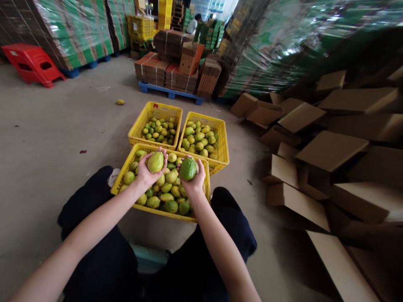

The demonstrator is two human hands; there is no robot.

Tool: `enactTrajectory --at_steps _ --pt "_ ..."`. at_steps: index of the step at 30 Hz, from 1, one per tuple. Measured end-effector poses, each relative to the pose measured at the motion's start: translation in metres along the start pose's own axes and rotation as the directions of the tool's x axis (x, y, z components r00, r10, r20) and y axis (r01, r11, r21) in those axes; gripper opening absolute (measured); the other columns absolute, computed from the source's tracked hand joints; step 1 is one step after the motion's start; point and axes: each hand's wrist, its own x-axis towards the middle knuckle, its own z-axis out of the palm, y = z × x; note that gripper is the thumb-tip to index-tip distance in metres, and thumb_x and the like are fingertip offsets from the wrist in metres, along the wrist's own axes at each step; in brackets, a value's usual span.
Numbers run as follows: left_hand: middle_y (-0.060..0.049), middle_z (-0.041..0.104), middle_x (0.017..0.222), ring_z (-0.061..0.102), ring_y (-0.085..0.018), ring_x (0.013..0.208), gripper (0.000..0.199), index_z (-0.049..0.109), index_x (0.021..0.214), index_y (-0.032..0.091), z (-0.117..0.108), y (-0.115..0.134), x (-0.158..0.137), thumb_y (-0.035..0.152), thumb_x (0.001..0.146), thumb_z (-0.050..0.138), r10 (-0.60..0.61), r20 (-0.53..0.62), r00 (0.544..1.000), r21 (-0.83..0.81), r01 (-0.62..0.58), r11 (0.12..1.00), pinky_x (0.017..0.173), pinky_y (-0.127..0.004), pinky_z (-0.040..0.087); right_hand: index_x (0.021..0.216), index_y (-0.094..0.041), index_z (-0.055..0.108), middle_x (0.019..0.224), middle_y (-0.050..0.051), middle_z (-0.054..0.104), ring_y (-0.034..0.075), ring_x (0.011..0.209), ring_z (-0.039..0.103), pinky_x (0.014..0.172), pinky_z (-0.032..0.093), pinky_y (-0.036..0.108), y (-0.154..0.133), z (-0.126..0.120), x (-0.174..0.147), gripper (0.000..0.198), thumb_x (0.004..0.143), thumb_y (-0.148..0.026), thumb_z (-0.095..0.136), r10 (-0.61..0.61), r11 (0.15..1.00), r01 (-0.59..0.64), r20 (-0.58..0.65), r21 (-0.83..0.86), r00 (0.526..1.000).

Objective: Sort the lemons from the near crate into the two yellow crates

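Note:
My left hand [145, 173] is cupped around a yellow-green lemon [155, 162]. A darker green lemon [188, 169] rests in my right hand [197, 181], with the fingers curled about it. Both hands are held palm up, side by side, above the near yellow crate [160, 212], which is filled with green and yellow lemons [153, 202]. Just beyond it stand two more yellow crates. The far left crate [134, 133] holds small, mostly green lemons [156, 135], and the far right crate [223, 144] holds larger, yellower ones [199, 136].
Open cardboard boxes [332, 150] lie piled to the right. A blue pallet [171, 93] with flattened cartons [181, 79] stands ahead. At the left are a red stool [34, 65] and wrapped stacks [75, 33]. One lemon [120, 102] lies on the floor. A person [192, 26] is far back.

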Motion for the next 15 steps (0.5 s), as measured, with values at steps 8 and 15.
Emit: enactTrajectory --at_steps 8,15 --pt "-0.009 0.074 0.093 0.073 -0.017 0.079 0.034 0.066 0.108 0.016 -0.003 -0.004 0.005 0.026 0.093 0.037 -0.104 0.063 0.993 0.313 0.079 0.947 0.069 -0.025 0.06 0.087 -0.019 0.067 0.072 0.001 0.071 0.017 0.059 0.064 0.058 0.053 0.029 -0.005 0.002 0.001 0.021 0.082 -0.034 0.053 0.018 1.0 -0.018 -0.028 0.0 0.999" --pt "-0.006 0.068 0.064 0.072 -0.024 0.061 0.024 0.068 0.07 0.02 -0.071 -0.072 -0.023 0.035 0.083 0.055 -0.753 -0.182 0.632 0.977 0.027 -0.213 0.053 -0.032 0.057 0.093 -0.02 0.064 0.07 0.001 0.07 0.015 0.057 0.064 0.055 0.054 0.026 -0.069 -0.005 0.004 0.021 0.08 -0.03 0.05 -0.264 0.96 0.276 -0.175 0.049 0.949"
